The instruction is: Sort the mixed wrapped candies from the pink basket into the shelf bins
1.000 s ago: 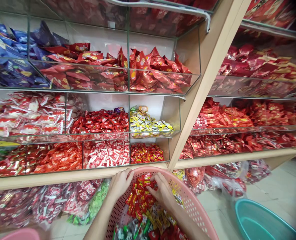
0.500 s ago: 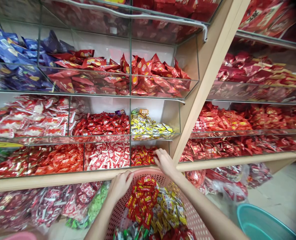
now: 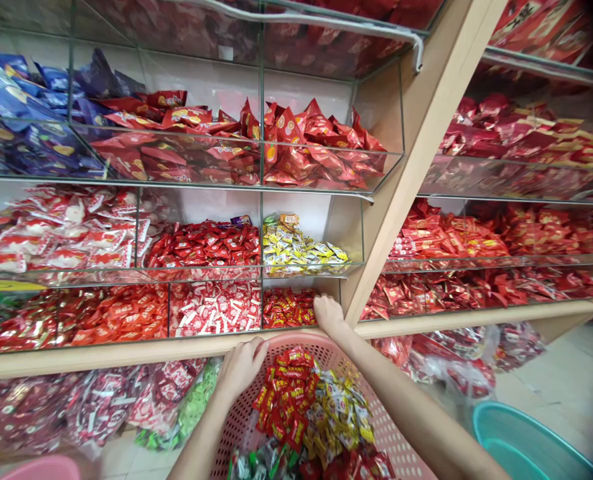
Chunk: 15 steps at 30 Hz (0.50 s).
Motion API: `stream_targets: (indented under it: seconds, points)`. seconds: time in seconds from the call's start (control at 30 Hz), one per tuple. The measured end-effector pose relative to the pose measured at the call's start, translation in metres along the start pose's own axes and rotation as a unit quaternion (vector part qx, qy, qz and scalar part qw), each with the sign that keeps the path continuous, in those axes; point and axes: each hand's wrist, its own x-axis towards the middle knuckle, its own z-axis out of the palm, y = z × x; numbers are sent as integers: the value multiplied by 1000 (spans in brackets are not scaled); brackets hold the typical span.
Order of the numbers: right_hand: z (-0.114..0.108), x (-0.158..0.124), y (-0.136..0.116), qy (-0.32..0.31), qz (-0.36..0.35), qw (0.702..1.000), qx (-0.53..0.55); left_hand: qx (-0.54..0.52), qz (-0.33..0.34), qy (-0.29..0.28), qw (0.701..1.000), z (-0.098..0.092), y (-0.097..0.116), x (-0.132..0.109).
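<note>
My left hand [image 3: 243, 365] is closed over the left rim of a pink perforated plastic basket [image 3: 386, 420]. Inside the basket are red wrapped candies [image 3: 286, 393], yellow wrapped candies [image 3: 340, 407] and some green-wrapped ones [image 3: 266, 461]. My right hand [image 3: 329, 312] reaches over the basket's far rim into a low glass compartment, at the right end of a heap of small red-and-yellow candies [image 3: 289, 308]. Its fingers are curled; anything inside them is hidden.
Glass-fronted shelves hold yellow-and-white candies [image 3: 301, 250], red-and-white candies [image 3: 219, 310] and blue packets [image 3: 31, 113]. A slanting wooden upright [image 3: 416, 153] stands right of my right hand. Bagged sweets [image 3: 111, 400] lie below the wooden ledge [image 3: 126, 357]. A teal tub [image 3: 526, 443] is at lower right.
My right hand has shifted slightly right in the candy compartment, its fingers now curled in more. My left hand stays on the basket rim.
</note>
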Motion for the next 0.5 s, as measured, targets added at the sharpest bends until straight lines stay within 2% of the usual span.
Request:
stream_targets:
  seconds: [0.5]
  points:
    - [0,3,-4,-20,20,1000,9,7,-2,-2,1000,0,-1,-1]
